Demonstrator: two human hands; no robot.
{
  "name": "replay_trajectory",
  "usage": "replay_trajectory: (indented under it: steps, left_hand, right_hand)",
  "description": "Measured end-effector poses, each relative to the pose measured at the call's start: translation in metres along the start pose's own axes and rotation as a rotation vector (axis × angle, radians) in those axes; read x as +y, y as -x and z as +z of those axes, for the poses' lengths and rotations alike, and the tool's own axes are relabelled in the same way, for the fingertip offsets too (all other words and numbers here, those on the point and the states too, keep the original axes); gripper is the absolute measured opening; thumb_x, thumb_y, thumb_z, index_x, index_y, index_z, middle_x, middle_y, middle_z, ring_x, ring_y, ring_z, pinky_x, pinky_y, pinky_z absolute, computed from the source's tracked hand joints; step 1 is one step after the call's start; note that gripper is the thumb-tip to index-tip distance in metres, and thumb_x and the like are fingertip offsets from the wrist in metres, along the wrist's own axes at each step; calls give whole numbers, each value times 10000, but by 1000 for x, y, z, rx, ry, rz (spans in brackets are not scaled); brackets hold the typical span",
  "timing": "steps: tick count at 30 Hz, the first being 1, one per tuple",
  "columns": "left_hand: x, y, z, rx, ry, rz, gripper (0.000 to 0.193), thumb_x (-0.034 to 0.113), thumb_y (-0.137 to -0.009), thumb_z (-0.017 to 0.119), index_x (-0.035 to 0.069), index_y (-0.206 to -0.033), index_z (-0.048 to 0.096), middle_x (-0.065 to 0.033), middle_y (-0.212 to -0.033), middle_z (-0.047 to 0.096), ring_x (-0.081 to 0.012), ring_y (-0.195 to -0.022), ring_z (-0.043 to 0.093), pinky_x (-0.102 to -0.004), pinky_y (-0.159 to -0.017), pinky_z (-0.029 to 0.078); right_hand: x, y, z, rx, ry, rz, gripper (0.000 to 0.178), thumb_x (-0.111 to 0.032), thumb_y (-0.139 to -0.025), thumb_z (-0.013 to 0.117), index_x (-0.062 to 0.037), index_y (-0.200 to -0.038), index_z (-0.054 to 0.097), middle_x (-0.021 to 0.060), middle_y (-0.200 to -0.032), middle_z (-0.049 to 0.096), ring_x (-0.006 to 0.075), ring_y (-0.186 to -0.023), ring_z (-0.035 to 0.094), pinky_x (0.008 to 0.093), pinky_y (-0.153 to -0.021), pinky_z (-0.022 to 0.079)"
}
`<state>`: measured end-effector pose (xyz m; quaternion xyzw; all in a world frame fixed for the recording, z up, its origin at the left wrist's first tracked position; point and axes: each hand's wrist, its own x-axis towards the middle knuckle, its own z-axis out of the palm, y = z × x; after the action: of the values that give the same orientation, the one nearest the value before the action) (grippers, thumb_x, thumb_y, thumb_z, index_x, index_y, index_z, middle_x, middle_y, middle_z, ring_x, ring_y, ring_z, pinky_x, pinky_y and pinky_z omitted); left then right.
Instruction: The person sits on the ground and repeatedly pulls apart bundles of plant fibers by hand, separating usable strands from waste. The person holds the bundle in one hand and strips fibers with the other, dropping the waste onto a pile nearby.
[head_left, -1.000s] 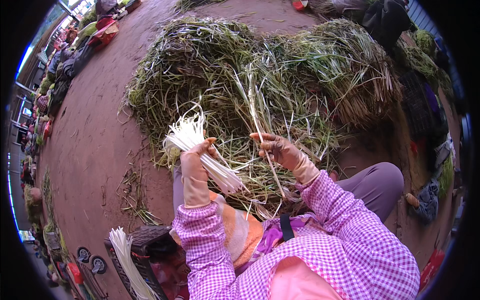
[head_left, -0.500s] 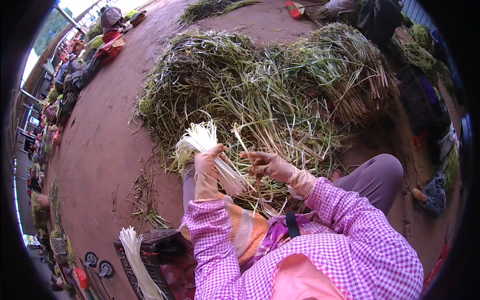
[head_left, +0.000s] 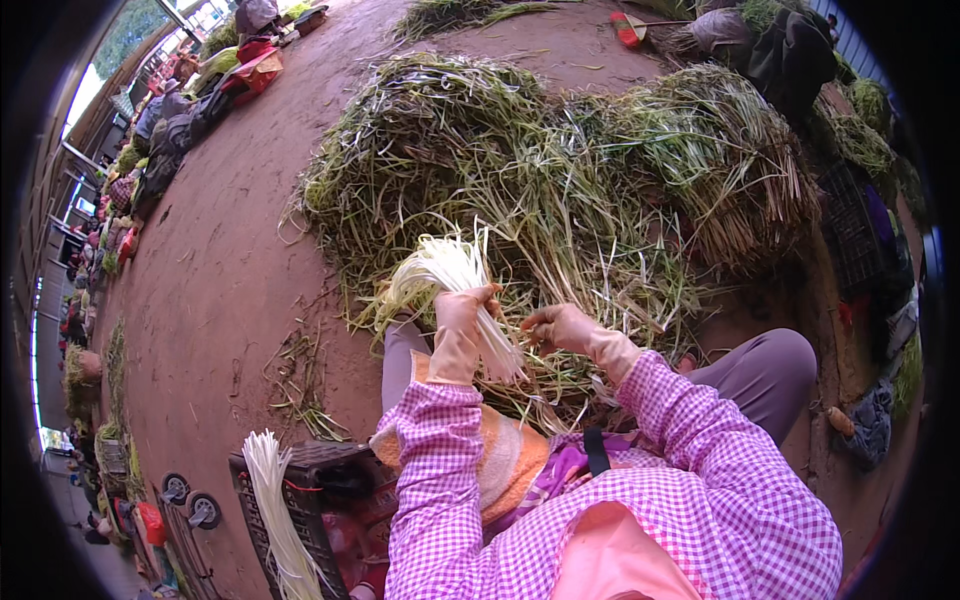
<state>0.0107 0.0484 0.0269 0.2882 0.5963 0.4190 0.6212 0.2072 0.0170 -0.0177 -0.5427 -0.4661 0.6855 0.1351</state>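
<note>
My left hand (head_left: 462, 325), in a pale rubber glove, is closed around a bundle of long white plant stalks (head_left: 450, 262). The stalks fan out above the fist, and their even ends stick out below it. My right hand (head_left: 565, 328), gloved alike, hovers just right of those ends. Its fingers are half bent and apart, and nothing shows between them. Under and beyond both hands spreads a large heap of green and straw-coloured stalks and leaves (head_left: 540, 190).
At lower left a second white bundle (head_left: 275, 510) lies across a dark plastic crate (head_left: 250, 500), near two small wheels (head_left: 190, 500). An orange and white cloth (head_left: 510, 455) covers my lap. People sit along the far left. A blue-grey cloth (head_left: 870, 425) lies at right.
The thin stalk in my right hand has left its fingers, and a similar one now stands at the bundle's right side. My left hand has turned the bundle more upright.
</note>
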Motion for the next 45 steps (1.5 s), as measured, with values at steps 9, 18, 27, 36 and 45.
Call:
replay_trajectory:
  steps: [9,18,27,36,45]
  left_hand:
    - [-14,-12,1,111,109,16,113,-18,-853,664,-108,-911,699,-151,-764,695,-185,-553,648,-288,-502,571]
    - [0,-3,-7,35,144,87,116,30,-881,654,-53,-924,723,-133,-729,698,-149,-555,638,-239,-513,547]
    - [13,6,-11,-79,245,50,178,20,-917,584,-111,-986,683,-171,-821,701,-179,-637,663,-271,-579,582]
    - [19,16,-16,-317,-14,50,167,18,-868,601,-96,-894,720,-150,-757,709,-151,-551,619,-260,-509,523]
    - [11,6,1,-22,-264,18,167,95,-809,770,-52,-881,735,-108,-719,702,-150,-537,626,-259,-487,499]
  right_hand:
    - [-63,-43,20,208,-572,-198,169,-157,-946,637,8,-976,660,108,-808,711,164,-647,690,285,-562,585]
    - [22,32,-8,203,430,108,208,-201,-927,624,-49,-1048,699,96,-922,717,134,-771,655,328,-717,544]
    - [34,41,-91,366,1199,308,253,-192,-937,629,-103,-1166,686,71,-1028,709,130,-755,661,269,-646,540]
    - [-23,-31,16,-458,-771,-320,348,-241,-987,569,41,-1190,598,97,-1027,702,81,-747,663,138,-495,439]
    - [-9,-16,5,-338,-880,-305,200,-174,-946,615,-19,-1071,631,71,-881,726,74,-586,632,171,-548,509]
